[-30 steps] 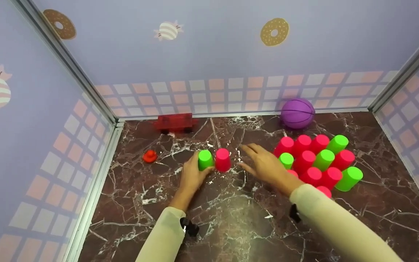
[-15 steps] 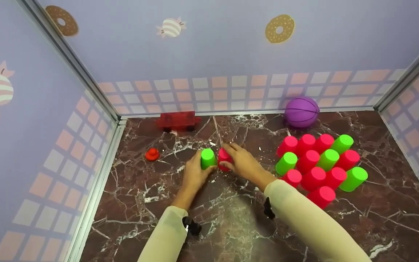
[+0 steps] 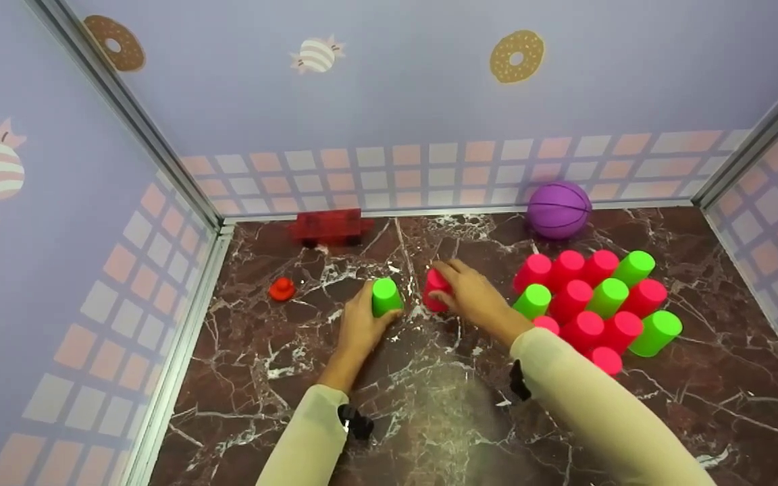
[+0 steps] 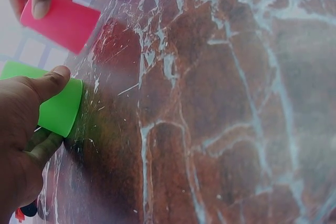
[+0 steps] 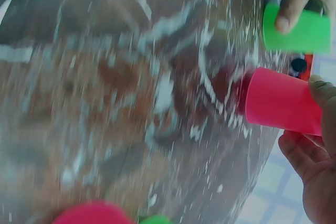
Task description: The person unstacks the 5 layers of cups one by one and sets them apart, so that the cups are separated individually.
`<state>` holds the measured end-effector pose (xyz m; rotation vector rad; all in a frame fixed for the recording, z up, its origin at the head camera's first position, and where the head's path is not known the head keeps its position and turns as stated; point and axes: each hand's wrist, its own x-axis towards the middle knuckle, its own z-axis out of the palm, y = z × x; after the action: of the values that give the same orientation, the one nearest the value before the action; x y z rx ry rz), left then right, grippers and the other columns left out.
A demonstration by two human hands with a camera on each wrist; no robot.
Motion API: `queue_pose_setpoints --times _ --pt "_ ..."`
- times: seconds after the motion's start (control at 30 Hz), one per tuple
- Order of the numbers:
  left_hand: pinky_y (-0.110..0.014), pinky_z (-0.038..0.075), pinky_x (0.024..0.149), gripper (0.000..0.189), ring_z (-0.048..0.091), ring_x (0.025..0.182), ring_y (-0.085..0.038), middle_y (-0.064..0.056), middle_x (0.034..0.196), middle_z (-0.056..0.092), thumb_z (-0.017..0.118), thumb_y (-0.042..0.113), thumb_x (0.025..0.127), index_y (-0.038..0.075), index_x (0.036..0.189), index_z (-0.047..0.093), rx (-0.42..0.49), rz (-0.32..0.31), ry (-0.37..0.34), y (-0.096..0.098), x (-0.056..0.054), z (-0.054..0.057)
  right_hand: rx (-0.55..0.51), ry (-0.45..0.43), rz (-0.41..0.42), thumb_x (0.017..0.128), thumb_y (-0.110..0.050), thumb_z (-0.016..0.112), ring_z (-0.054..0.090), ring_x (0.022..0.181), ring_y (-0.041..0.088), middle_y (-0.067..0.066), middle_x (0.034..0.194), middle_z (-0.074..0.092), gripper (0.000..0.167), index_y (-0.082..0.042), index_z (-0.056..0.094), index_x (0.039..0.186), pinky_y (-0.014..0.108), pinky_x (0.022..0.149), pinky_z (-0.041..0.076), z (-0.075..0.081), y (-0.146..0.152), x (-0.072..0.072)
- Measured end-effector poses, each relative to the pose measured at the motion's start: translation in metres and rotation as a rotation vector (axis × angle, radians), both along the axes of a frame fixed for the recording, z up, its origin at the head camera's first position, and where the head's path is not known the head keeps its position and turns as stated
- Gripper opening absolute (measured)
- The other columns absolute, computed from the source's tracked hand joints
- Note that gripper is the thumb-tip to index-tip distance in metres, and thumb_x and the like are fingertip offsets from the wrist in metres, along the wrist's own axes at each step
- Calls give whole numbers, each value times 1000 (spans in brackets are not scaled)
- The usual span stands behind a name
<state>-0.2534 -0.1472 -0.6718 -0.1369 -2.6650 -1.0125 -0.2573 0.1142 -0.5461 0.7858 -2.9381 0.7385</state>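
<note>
My left hand (image 3: pixel 360 325) grips a green cup (image 3: pixel 387 297) that stands upside down on the marbled tabletop; the thumb lies along its near side in the left wrist view. To the right of it, my right hand (image 3: pixel 473 295) holds a pink cup (image 3: pixel 435 291) between thumb and fingers. In the right wrist view the pink cup (image 5: pixel 281 100) shows its wide rim toward the table, close over the surface. A gap separates the two held cups.
Several upturned pink and green cups (image 3: pixel 583 327) stand clustered at the right, beside my right forearm. Behind them sits a purple ball (image 3: pixel 559 210). A red toy vehicle (image 3: pixel 329 227) and a small orange-red toy (image 3: pixel 282 289) lie at the left; walls enclose the marbled table (image 3: pixel 423 418).
My right hand came left from near the cluster, took hold of the pink cup, and has drawn it rightward, away from the green one. My left hand stays on the green cup.
</note>
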Motion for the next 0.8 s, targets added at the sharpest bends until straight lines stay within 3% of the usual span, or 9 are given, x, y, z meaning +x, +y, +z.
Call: queue_pose_setpoints --times 0.4,0.6,0.8 --pt "-54 64 95 74 80 108 -37 -13 123 81 99 43 78 15 139 65 -3 -2 47 1 2 -1 10 27 -108 103 -23 78 66 130 58 32 148 60 66 6 52 157 67 111 54 9 59 -26" --pt "-52 64 96 73 80 109 -36 -13 123 81 100 40 78 16 138 66 3 5 40 1 1 0 27 32 -144 102 -20 79 67 123 59 33 136 63 65 7 53 155 67 104 58 7 72 -33" --pt "-52 64 96 73 80 108 -35 -12 122 82 99 40 78 17 138 66 1 5 28 1 2 0 30 24 -154 102 -18 79 65 126 61 35 138 62 65 9 53 154 69 107 56 2 78 -37"
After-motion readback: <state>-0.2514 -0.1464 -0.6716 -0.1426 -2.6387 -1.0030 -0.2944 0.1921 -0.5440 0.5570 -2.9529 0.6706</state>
